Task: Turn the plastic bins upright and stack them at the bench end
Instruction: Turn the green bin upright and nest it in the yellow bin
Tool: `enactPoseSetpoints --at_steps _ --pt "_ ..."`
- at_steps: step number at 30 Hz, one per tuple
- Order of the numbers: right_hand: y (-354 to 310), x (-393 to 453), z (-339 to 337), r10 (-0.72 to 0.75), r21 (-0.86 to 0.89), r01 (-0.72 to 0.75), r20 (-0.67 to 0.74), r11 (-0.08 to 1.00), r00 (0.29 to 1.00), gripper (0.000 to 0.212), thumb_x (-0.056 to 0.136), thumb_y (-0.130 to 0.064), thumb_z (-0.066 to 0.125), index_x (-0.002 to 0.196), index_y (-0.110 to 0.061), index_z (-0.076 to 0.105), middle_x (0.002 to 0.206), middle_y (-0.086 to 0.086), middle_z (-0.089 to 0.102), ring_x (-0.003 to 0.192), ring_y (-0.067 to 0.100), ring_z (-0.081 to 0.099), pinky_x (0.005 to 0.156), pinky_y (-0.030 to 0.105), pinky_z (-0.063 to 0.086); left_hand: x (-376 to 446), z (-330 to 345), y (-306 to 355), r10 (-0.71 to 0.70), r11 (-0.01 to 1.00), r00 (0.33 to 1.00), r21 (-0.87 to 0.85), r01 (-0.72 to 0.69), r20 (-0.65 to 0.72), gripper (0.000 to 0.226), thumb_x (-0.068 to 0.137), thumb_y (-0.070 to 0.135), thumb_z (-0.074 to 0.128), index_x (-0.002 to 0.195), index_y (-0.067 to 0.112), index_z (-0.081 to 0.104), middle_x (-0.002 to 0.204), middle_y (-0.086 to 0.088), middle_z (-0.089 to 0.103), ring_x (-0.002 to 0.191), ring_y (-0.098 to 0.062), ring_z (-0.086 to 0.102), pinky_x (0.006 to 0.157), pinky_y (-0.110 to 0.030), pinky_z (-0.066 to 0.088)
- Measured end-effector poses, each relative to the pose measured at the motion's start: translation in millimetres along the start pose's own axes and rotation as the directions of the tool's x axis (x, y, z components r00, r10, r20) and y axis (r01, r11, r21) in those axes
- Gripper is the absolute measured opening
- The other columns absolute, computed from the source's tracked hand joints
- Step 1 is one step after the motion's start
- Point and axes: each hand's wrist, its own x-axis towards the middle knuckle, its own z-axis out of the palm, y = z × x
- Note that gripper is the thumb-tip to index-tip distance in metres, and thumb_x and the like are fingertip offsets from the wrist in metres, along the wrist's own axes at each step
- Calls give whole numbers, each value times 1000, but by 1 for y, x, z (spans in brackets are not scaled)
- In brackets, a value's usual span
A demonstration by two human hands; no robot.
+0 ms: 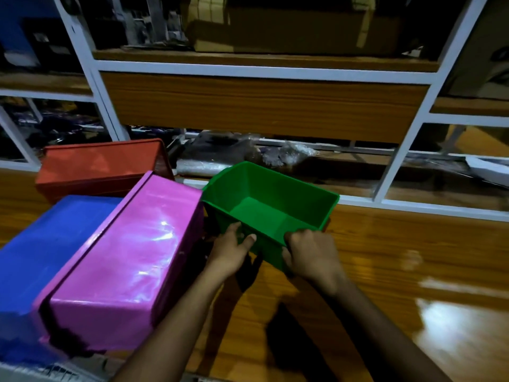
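A green plastic bin [272, 199] is held mouth-up over the wooden bench [399, 260], its open top facing me. My left hand [234, 250] grips its near rim at the left corner, and my right hand [312, 259] grips the near rim at the right. To the left, a pink bin [129, 263] lies bottom-up on the bench. A blue bin [41, 255] lies bottom-up beside it at the far left. Behind them a red bin [102, 166] also lies overturned.
A white-framed shelf unit [264, 70] with wooden panels rises behind the bench. Plastic-wrapped items [234, 153] lie on its lower shelf just behind the green bin. The glossy bench top stretches to the right.
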Motion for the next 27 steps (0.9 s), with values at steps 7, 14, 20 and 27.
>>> enactPoseSetpoints --at_steps 7,14,20,27 --pt "-25 -30 -12 -66 85 54 145 995 987 35 93 -43 47 104 -15 63 103 14 67 96 34 65 77 38 51 -4 19 8 -115 979 992 -175 105 -48 55 79 28 77 122 16 46 98 -5 63 91 -27 67 59 -37 58" --pt "31 -22 -16 108 563 -216 220 798 970 27 94 -42 54 90 -21 71 77 -1 72 69 13 69 61 27 53 -16 14 11 -172 945 983 -269 183 64 49 87 5 67 127 12 40 101 -9 59 83 -25 65 57 -45 61" --pt "86 -18 -5 482 280 -468 19 838 876 29 87 -32 67 110 -16 64 112 8 60 96 27 62 78 41 56 -20 9 13 -103 966 991 -228 119 82 52 86 1 65 134 3 47 99 -15 67 79 -27 71 52 -39 60" --pt "96 -21 1 469 112 -486 150 867 870 8 96 -23 57 94 -18 62 82 -1 58 71 12 56 57 25 46 -23 11 11 90 986 985 156 -66 -150 75 67 20 81 133 15 46 121 -11 63 105 -30 64 87 -43 55"
